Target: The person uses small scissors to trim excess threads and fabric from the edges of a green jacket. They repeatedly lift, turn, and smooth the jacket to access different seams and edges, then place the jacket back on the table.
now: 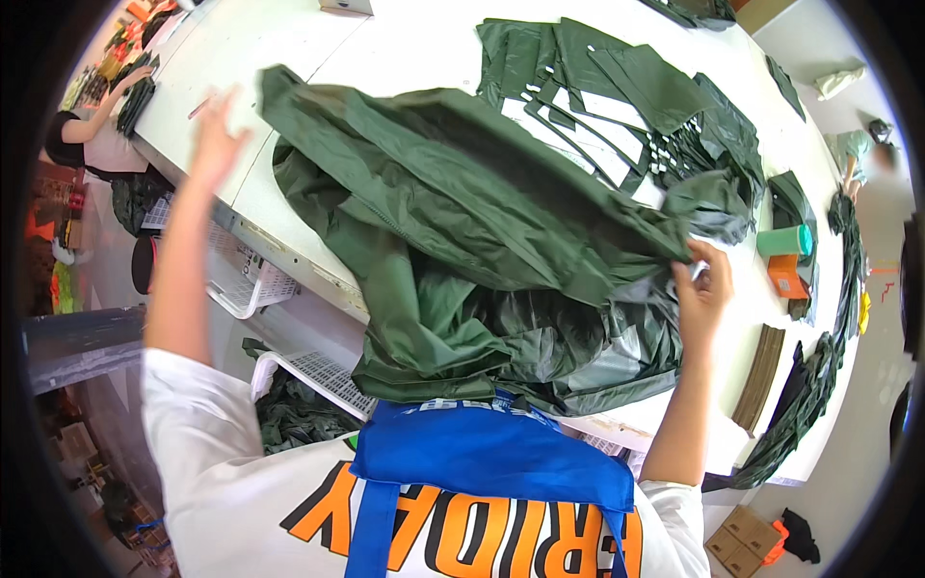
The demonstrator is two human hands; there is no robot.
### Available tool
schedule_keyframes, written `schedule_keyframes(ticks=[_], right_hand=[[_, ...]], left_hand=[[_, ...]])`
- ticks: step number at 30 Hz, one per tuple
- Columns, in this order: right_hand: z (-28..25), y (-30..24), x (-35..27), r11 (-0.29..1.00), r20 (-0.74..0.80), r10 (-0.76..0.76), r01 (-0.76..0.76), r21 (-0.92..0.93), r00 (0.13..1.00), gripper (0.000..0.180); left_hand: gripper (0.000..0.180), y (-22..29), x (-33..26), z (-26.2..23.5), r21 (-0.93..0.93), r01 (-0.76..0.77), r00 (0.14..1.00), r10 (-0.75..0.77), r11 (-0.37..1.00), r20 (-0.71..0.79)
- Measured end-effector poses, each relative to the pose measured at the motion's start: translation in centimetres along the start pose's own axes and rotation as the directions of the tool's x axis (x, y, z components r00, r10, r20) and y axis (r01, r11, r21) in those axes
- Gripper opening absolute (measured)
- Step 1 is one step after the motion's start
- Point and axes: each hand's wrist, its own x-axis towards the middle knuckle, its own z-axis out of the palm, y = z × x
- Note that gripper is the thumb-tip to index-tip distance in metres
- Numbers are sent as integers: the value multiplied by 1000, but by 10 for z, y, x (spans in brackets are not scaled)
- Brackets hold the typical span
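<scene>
Green fabric fills the middle of the white table [405, 48]: a dark green jacket [453, 241] heaped in front of me, its bulk lying between my two hands. My right hand [701, 281] is at the jacket's right edge, fingers closed on a fold of the cloth there. My left hand [216, 135] is raised at the far left, open with fingers spread and holding nothing; it is blurred, and the jacket's far left corner lies just to its right, apart from it. Beyond the jacket, at the far side of the table, cut green fabric pieces [617, 87] lie spread in overlapping rows. A teal cup [784, 240] stands to the right of my right hand. Under the table's near edge a white wire basket [323, 376] holds bunched dark green cloth [294, 414], and a second wire basket [246, 279] sits to its left; I cannot tell what is in it
</scene>
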Motion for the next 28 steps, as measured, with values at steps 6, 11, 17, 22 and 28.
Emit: schedule_keyframes(ticks=[6,11,17,22,28], right_hand=[[69,8,-59,936,236,-322,345,-64,917,43],[109,55,-58,897,274,-7,127,-424,962,59],[68,53,-42,983,433,-149,181,-34,889,18],[0,-4,-41,943,833,-170,-158,292,526,18],[83,-7,-1,975,605,-184,65,214,774,59]], left_hand=[[50,228,-137,35,-625,-366,818,558,690,137],[48,272,-145,55,-383,-536,743,636,752,209],[27,255,-131,31,-308,-692,715,679,653,-165],[35,200,-166,6,-389,-733,632,770,558,-86],[51,182,-207,23,-433,-599,550,739,674,390]])
